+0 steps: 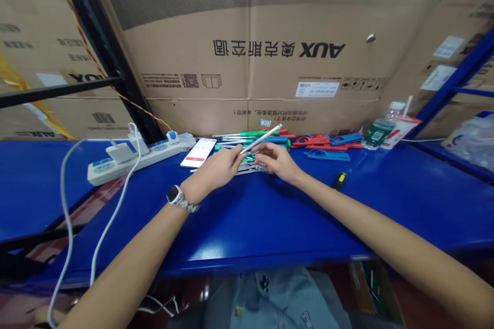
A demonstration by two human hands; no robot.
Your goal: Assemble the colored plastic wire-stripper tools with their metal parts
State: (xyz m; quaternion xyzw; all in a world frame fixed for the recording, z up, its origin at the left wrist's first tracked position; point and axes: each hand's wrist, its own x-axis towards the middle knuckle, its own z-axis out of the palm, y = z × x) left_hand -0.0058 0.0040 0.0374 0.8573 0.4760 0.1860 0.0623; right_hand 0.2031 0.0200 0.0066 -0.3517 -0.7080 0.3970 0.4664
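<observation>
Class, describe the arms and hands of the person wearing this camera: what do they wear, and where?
Both forearms are bare, with no sleeves in view. By the left hand, the wrist bears a watch with a dark face and pale case, and a silvery bracelet. The right hand shows no gloves or jewellery.

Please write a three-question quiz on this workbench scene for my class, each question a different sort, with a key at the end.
1. True or false: the left hand holds a slim silver rod.

2. Which item lies nearest the power strip?
A) the red tools
B) the phone
C) the yellow-and-black handle

3. Fill in the missing word: the cup with a straw stands beside a clear ____ with a green label.

Key: 1. True; 2. B; 3. bottle
</observation>
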